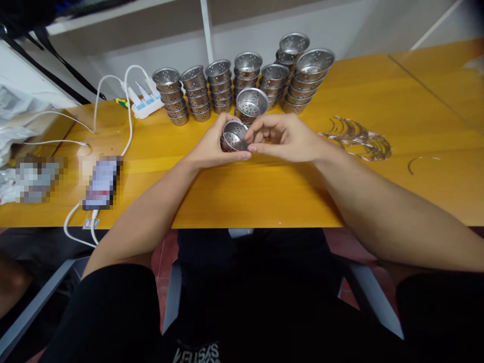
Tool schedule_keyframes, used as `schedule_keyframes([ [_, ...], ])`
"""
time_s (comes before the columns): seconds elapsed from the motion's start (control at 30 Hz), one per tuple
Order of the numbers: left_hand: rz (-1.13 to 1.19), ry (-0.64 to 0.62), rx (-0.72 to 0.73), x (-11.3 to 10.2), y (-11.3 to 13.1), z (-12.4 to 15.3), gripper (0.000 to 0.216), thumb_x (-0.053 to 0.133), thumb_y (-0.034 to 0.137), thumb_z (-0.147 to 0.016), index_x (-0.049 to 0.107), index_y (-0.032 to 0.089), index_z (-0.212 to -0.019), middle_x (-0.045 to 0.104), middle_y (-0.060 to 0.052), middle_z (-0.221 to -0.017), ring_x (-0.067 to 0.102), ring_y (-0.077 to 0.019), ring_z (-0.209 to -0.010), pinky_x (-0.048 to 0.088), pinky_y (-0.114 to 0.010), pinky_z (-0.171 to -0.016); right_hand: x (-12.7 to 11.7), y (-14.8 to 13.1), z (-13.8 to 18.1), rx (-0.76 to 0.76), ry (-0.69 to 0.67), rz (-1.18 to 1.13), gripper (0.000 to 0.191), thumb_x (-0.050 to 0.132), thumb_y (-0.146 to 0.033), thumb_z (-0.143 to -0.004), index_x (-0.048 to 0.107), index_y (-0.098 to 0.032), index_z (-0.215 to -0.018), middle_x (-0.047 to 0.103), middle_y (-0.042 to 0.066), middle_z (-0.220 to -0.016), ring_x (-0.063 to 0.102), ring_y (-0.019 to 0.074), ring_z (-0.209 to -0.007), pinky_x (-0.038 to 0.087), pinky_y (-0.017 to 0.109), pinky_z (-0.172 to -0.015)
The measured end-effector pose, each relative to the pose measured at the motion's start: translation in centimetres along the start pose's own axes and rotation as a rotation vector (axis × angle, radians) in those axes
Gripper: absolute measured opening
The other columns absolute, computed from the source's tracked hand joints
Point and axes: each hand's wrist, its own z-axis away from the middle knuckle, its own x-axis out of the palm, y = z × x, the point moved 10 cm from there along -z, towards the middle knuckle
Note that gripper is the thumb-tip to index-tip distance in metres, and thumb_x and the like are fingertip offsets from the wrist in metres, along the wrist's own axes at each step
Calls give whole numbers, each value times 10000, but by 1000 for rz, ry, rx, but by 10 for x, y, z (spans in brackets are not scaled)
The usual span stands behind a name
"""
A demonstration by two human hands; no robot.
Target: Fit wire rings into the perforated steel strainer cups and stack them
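Note:
A small perforated metal cup is tilted toward me over the table, with my left hand wrapped round its side. My right hand meets the cup's right rim, thumb and fingertips drawn together there. Whether a thin wire sits in those fingers is too small to make out. Just behind the hands stands another perforated cup on top of a short stack. To the right of my right hand lies a pile of thin curved metal wires.
Several stacks of perforated cups line the table's back. A single curved wire lies farther right. On the left are a phone with a white cable, a power strip and plastic bags. Part of another person shows at lower left.

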Motion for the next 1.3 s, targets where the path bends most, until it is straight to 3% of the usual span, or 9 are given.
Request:
schedule_keyframes([
  [0.17, 20, -57, 12, 5, -1, 0, 1160, 1075, 1001, -684, 659, 299, -1508, 816, -128, -1489, 845, -413, -1404, 707, -578, -1241, -1, 19, -4, 56, 15, -19, 602, 1180, -734, -850, 817, -272, -980, 738, 19, -831, 649, 211, -732, 576, 370, -680],
  [0.43, 16, -64, -25, 8, -25, -3, 970, 1165, 733, -701, 736, 242, -1419, 856, -148, -1428, 851, -404, -1359, 711, -613, -1245, 0, 44, -7, 60, 68, 39, 705, 1150, -872, -826, 793, -286, -988, 685, 11, -779, 592, 219, -713, 469, 359, -616],
  [0.57, 13, -56, -13, 9, -34, -5, 939, 1158, 699, -716, 728, 252, -1421, 847, -145, -1397, 857, -398, -1331, 724, -622, -1225, 0, 49, -8, 44, 96, 90, 726, 1103, -912, -862, 779, -274, -985, 684, 12, -785, 568, 211, -705, 428, 352, -627],
  [0.8, 29, -44, 2, 14, -48, -8, 983, 1147, 733, -720, 710, 279, -1474, 823, -149, -1436, 845, -410, -1361, 712, -656, -1245, -2, 58, -10, 34, 123, 145, 723, 1064, -916, -901, 754, -268, -982, 661, 7, -791, 530, 207, -702, 417, 353, -650],
  [1.07, 39, -51, 76, 18, -54, -14, 1125, 986, 1021, -781, 663, 255, -1539, 783, -176, -1523, 810, -410, -1451, 676, -628, -1310, -7, 62, -16, 18, 140, 195, 752, 1046, -953, -892, 759, -262, -965, 673, 20, -819, 554, 219, -739, 461, 370, -682],
  [1.3, 18, -73, 135, 18, -53, -16, 1104, 952, 995, -865, 634, 196, -1558, 771, -191, -1514, 797, -393, -1422, 646, -616, -1321, -8, 63, -18, -24, 146, 214, 796, 1009, -991, -916, 755, -239, -968, 691, 39, -836, 578, 220, -735, 464, 389, -713],
])
